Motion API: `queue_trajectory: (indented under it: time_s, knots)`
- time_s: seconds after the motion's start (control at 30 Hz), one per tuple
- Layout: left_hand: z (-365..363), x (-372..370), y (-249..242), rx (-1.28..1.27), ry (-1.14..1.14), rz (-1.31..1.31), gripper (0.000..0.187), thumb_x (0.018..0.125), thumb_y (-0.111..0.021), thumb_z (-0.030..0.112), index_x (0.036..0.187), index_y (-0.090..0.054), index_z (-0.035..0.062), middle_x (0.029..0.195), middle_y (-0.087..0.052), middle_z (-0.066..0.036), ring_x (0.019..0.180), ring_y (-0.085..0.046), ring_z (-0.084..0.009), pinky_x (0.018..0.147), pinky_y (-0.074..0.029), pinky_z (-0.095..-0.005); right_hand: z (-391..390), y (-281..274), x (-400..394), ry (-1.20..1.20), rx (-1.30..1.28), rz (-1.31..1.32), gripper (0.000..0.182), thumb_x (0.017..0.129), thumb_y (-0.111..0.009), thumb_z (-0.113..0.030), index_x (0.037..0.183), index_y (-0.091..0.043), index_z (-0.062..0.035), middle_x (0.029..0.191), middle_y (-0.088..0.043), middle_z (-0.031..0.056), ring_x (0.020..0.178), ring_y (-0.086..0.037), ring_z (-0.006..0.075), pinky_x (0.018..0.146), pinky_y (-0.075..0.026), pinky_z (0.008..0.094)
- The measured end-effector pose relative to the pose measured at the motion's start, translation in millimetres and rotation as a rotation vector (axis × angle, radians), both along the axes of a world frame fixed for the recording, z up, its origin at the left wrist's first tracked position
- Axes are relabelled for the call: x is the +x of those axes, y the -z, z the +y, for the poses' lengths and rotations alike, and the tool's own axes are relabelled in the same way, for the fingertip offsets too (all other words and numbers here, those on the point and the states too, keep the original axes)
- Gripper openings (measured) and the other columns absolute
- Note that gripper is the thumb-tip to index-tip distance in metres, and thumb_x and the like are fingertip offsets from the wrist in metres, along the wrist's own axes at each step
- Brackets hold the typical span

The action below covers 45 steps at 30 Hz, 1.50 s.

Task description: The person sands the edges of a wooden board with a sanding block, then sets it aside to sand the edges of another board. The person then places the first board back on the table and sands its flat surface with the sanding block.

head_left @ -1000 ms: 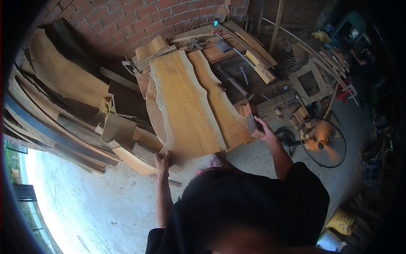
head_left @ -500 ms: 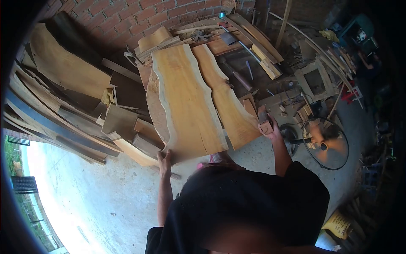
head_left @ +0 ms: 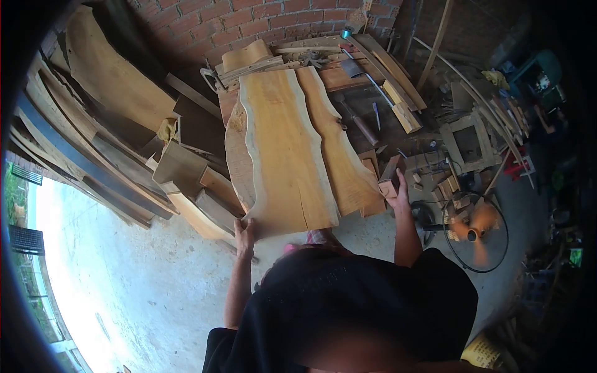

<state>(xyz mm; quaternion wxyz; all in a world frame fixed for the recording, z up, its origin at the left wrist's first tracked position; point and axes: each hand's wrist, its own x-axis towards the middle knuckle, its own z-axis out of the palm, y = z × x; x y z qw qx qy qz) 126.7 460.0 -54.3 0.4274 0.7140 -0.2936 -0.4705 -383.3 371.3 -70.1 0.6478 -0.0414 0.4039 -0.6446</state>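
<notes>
Wooden slab (head_left: 289, 155) edge in left hand (head_left: 244, 233), block (head_left: 390, 177) in right hand (head_left: 398, 194)

left hand (head_left: 244, 231): closed on the near left corner of the wide slab (head_left: 289, 155).
right hand (head_left: 397, 189): wrapped around a small wood block (head_left: 390, 176), just beside the narrow slab (head_left: 339, 149).
slabs: laid side by side, edges touching.
brick wall (head_left: 249, 22): behind, with planks (head_left: 106, 143) leaned at the left.
fan (head_left: 476, 231): seen on the concrete floor (head_left: 143, 280), at the right.
</notes>
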Motion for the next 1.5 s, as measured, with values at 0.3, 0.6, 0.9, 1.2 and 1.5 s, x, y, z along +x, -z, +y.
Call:
queue_trajectory:
  time_s: [0.3, 0.6, 0.9, 1.2, 1.5]
  knots:
    - [10.5, -14.0, 33.2, -0.076, -0.139, 0.143, 0.024, 0.091, -0.062, 0.022, 0.103, -0.047, 0.0063, 0.087, -0.052, -0.001, 0.077, -0.049, -0.0106, 0.066, -0.044, -0.0278, 70.6, -75.4, 53.9, -0.261, -0.009, 0.099, 0.046, 0.092, -0.059, -0.04, 0.124, -0.053, -0.0064, 0.103, -0.064, 0.0102, 0.1, -0.065, 0.0277, 0.078, -0.055, 0.0404]
    - [3.9, -18.0, 33.0, 0.067, -0.28, 0.13, 0.034, 0.089, -0.065, 0.024, 0.11, -0.05, 0.0025, 0.095, -0.058, -0.007, 0.085, -0.056, -0.0151, 0.073, -0.047, -0.0294, 96.2, -41.5, 129.1, -0.725, 0.094, 0.062, 0.034, 0.092, -0.062, -0.032, 0.117, -0.057, -0.009, 0.102, -0.065, 0.0046, 0.091, -0.064, 0.017, 0.08, -0.053, 0.0355]
    - [-11.5, -18.4, 48.0, 0.117, -0.268, 0.161, 0.056, 0.083, -0.068, 0.031, 0.118, -0.048, -0.0069, 0.103, -0.062, -0.018, 0.089, -0.064, -0.024, 0.077, -0.052, -0.0356, 48.7, -52.6, 165.3, -0.549, 0.051, -0.069, 0.038, 0.088, -0.066, -0.037, 0.115, -0.06, -0.0102, 0.103, -0.067, 0.0047, 0.093, -0.065, 0.0193, 0.082, -0.053, 0.0391]
    - [-33.3, -52.9, 71.7, 0.142, -0.386, 0.124, 0.068, 0.079, -0.072, 0.035, 0.125, -0.04, -0.0039, 0.113, -0.057, -0.021, 0.098, -0.061, -0.0269, 0.081, -0.051, -0.0369, -9.3, -53.3, 167.8, -0.487, 0.132, 0.132, 0.033, 0.084, -0.072, -0.034, 0.105, -0.061, -0.0109, 0.093, -0.065, 0.0041, 0.081, -0.064, 0.0183, 0.075, -0.053, 0.0347]
    - [-11.0, -79.1, 33.3, -0.015, -0.307, 0.007, 0.066, 0.086, -0.065, 0.029, 0.136, -0.031, 0.0015, 0.12, -0.054, -0.021, 0.095, -0.062, -0.0264, 0.076, -0.053, -0.0365, 3.8, -75.9, 165.5, -0.38, -0.088, 1.075, 0.061, 0.077, -0.078, -0.034, 0.116, -0.048, 0.0015, 0.106, -0.063, 0.0155, 0.094, -0.063, 0.0214, 0.075, -0.053, 0.0351]
